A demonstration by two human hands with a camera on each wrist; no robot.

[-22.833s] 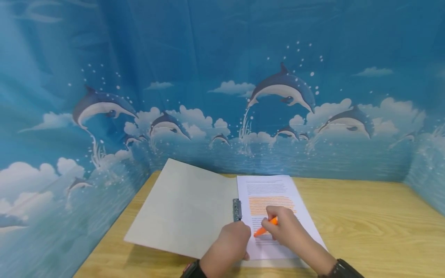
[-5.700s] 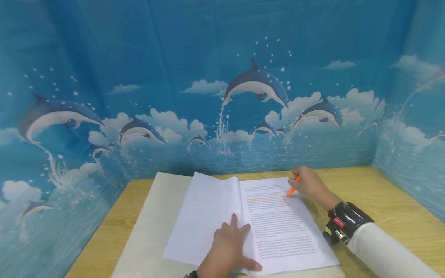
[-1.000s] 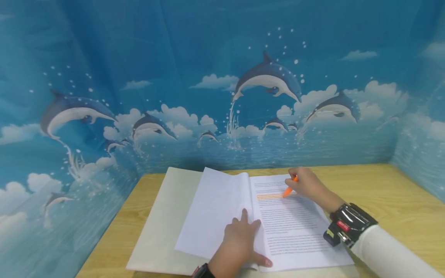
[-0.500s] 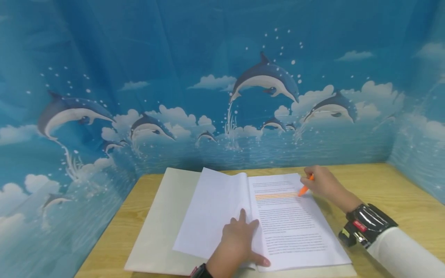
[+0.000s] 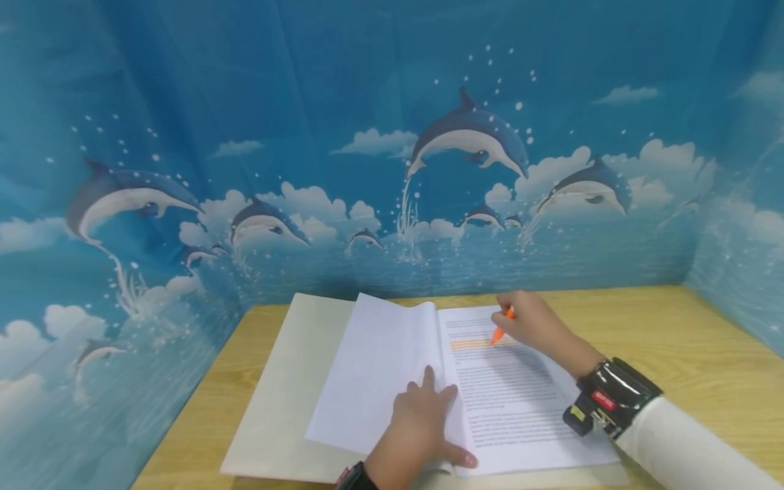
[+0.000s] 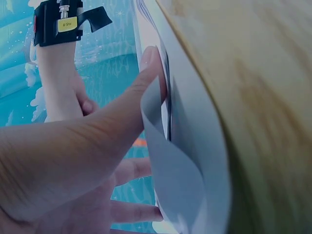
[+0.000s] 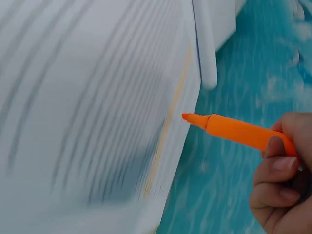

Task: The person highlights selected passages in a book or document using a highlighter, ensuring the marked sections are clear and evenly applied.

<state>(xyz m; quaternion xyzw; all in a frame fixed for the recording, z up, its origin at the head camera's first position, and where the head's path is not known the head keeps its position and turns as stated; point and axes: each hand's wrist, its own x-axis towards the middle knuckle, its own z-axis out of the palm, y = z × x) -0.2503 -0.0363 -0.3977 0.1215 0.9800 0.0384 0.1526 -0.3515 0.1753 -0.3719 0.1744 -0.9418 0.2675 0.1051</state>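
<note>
Your right hand (image 5: 529, 323) pinches an orange marker (image 5: 503, 325) between thumb and curled fingers, above the upper part of a printed page (image 5: 508, 446). The grip is at the marker's rear, and the back end is hidden in the hand. Most of the barrel juts out past the fingertips, slanting down toward you and to the left. The tip is at the orange highlighted lines near the top of the page; you cannot tell whether it touches the paper.

The marker is bright orange all over: a smooth, round, straight barrel, a step down to a tapering neck, then a small, darker orange tip, uncapped.

Your left hand (image 5: 422, 415) has its fingers spread and holds nothing in its grip. It rests across the fold, index finger pointing away from you on a blank turned-back sheet (image 5: 361, 388), thumb on the page's near edge. The sheet curls up beside that thumb.

The papers lie in a spread pale folder (image 5: 282, 408) on a wood-grain bench (image 5: 661, 340), before a blue dolphin backdrop (image 5: 343, 82).
</note>
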